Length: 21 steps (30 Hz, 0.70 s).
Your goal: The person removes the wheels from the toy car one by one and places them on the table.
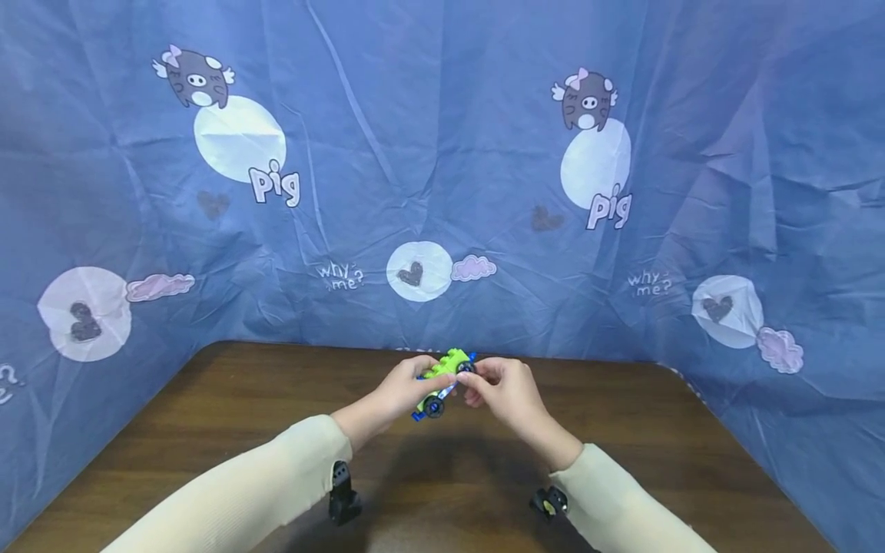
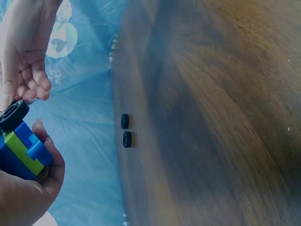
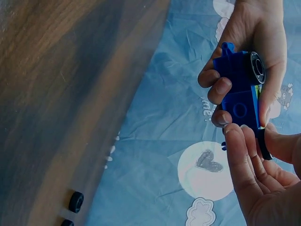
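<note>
Above the table, my left hand (image 1: 396, 393) grips a toy car (image 1: 434, 382) built of bricks, lime green on top with a blue underside (image 3: 237, 101). Its fingers wrap the underside, and the thumb lies along the side. One black wheel (image 3: 255, 68) sits on the car's side near one end. With thumb and fingers, my right hand (image 1: 513, 393) pinches a second black wheel (image 3: 265, 144) at the other end of that same side. A blue piece (image 2: 40, 151) juts from the car's end. The car's far side is hidden.
Two loose black wheels, one (image 2: 124, 121) beside the other (image 2: 127, 139), stand on the brown wooden table (image 1: 276, 461) near its far edge. A blue printed curtain (image 1: 442, 192) hangs close behind and along both sides. Black wrist cameras sit under both sleeves.
</note>
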Each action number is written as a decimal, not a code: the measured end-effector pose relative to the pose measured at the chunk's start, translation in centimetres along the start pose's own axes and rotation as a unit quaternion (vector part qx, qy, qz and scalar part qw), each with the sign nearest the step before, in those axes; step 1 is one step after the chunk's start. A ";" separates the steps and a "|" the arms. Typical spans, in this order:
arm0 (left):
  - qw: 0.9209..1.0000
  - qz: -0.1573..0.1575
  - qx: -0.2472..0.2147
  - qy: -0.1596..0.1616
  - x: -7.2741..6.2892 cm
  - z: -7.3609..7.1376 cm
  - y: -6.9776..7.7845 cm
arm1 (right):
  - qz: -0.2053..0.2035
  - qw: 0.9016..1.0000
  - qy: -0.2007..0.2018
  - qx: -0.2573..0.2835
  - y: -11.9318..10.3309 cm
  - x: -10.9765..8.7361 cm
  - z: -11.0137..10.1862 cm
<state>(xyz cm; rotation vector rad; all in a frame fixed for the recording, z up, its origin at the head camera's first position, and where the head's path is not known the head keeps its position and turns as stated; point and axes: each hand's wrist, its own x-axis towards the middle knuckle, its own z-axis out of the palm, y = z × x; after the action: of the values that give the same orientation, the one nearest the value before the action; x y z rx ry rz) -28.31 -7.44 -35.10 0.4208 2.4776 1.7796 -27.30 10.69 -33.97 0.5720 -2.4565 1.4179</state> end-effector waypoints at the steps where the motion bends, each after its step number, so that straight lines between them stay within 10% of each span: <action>1: 1.000 0.002 0.001 0.001 0.0 0.1 0.0 | 0.002 1.000 -0.004 0.002 0.1 0.0 0.0; 21: 0.999 -0.003 0.041 0.008 0.5 0.8 -0.4 | 0.031 0.999 -0.012 -0.015 0.9 -0.1 -0.2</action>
<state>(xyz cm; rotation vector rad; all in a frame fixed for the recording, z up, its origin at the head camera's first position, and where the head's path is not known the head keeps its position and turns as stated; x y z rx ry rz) -28.75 -6.72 -35.66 0.4049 2.5672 1.6886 -27.58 11.32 -34.57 0.5145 -2.5302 1.4019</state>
